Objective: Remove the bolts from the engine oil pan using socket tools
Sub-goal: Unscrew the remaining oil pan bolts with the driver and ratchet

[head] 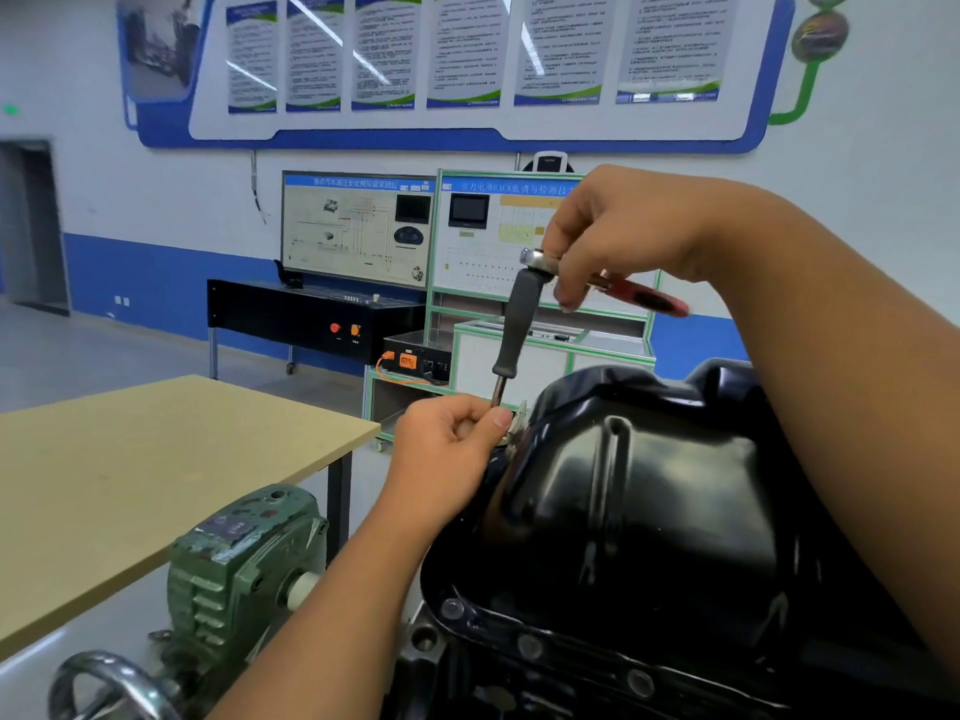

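Gripping ratchet (602, 280) in right hand (618, 236), left hand (449, 441) pinching extension shaft (500, 392)
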`<move>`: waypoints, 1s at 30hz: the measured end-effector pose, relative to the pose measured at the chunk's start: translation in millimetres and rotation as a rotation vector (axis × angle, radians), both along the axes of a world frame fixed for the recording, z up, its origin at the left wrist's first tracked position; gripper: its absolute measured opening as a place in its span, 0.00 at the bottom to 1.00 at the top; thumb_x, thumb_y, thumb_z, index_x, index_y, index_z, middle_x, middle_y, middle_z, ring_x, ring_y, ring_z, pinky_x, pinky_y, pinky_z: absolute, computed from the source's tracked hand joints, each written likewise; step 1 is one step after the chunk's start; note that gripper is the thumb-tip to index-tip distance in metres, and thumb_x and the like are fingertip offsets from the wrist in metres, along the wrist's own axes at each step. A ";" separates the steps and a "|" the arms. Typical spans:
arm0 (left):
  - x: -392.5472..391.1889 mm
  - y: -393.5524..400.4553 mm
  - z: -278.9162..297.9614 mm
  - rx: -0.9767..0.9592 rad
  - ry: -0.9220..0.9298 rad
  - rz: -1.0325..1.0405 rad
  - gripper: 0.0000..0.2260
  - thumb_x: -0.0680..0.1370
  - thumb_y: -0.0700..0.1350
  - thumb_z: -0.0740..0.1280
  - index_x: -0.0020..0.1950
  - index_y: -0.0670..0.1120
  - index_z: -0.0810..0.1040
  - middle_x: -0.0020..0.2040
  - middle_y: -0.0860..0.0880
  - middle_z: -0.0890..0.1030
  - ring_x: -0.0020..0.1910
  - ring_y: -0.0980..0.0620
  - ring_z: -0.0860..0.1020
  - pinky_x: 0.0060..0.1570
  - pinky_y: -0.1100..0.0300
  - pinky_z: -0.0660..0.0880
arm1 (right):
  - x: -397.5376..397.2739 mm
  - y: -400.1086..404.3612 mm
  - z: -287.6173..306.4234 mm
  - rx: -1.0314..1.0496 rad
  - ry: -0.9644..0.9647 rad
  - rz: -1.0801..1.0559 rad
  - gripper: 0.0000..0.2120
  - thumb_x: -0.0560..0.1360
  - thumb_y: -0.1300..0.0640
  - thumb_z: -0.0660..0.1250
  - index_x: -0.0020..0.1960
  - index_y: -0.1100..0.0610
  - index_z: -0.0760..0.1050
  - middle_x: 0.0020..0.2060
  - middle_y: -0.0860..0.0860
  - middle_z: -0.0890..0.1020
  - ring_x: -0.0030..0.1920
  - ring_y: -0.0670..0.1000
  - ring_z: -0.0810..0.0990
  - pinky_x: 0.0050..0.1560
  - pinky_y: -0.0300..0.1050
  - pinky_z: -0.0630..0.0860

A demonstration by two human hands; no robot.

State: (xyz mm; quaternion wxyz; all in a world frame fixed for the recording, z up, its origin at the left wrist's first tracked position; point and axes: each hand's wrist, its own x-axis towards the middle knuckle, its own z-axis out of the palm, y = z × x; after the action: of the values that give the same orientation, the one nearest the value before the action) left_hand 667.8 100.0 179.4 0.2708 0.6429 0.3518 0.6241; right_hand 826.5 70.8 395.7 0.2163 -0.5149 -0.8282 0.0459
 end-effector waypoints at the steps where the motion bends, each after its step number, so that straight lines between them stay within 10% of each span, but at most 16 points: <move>1: 0.3 0.1 0.6 -0.005 -0.008 0.030 0.15 0.77 0.42 0.74 0.31 0.48 0.79 0.26 0.50 0.64 0.29 0.53 0.61 0.31 0.57 0.59 | 0.6 -0.8 0.4 -0.051 0.023 0.030 0.04 0.69 0.61 0.78 0.39 0.59 0.84 0.33 0.56 0.85 0.35 0.51 0.85 0.44 0.53 0.80; 5: -0.6 0.7 -0.2 -0.048 -0.073 0.062 0.16 0.75 0.45 0.78 0.30 0.49 0.77 0.25 0.50 0.66 0.28 0.52 0.63 0.33 0.57 0.63 | -2.2 -1.8 -0.7 -0.080 0.064 0.074 0.12 0.69 0.52 0.80 0.41 0.61 0.84 0.38 0.61 0.86 0.41 0.59 0.87 0.49 0.59 0.82; 10: -3.7 -3.2 -1.2 -0.022 -0.063 -0.079 0.10 0.81 0.44 0.70 0.41 0.42 0.84 0.34 0.31 0.74 0.35 0.49 0.70 0.39 0.55 0.67 | -2.6 0.4 -1.7 0.056 0.008 0.024 0.03 0.73 0.56 0.77 0.46 0.54 0.86 0.36 0.52 0.85 0.32 0.46 0.79 0.34 0.42 0.75; 19: -2.3 3.3 -2.8 -0.024 -0.132 0.048 0.14 0.73 0.44 0.79 0.33 0.45 0.77 0.25 0.52 0.67 0.26 0.54 0.64 0.29 0.61 0.64 | -3.5 -5.5 -0.6 -0.087 0.091 0.106 0.15 0.70 0.50 0.79 0.44 0.62 0.83 0.40 0.60 0.87 0.41 0.58 0.87 0.52 0.65 0.82; 26: -4.4 3.2 -1.5 0.020 -0.055 -0.043 0.07 0.81 0.40 0.69 0.44 0.45 0.84 0.38 0.32 0.79 0.36 0.49 0.74 0.40 0.56 0.71 | 0.9 -2.7 0.0 -0.005 0.014 -0.014 0.10 0.75 0.55 0.76 0.44 0.63 0.83 0.36 0.56 0.87 0.33 0.54 0.85 0.45 0.56 0.83; 30: -2.2 4.4 -0.6 0.014 -0.078 0.042 0.10 0.78 0.40 0.73 0.37 0.44 0.80 0.25 0.53 0.65 0.27 0.55 0.62 0.30 0.60 0.63 | -2.4 -3.7 0.7 -0.103 0.107 0.084 0.16 0.72 0.55 0.78 0.45 0.68 0.80 0.34 0.63 0.83 0.28 0.55 0.79 0.32 0.48 0.80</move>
State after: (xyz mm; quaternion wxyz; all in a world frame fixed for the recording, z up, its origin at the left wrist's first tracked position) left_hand 665.6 104.4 178.8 0.2669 0.6123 0.3499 0.6568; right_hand 824.1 67.0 396.5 0.2315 -0.4871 -0.8328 0.1249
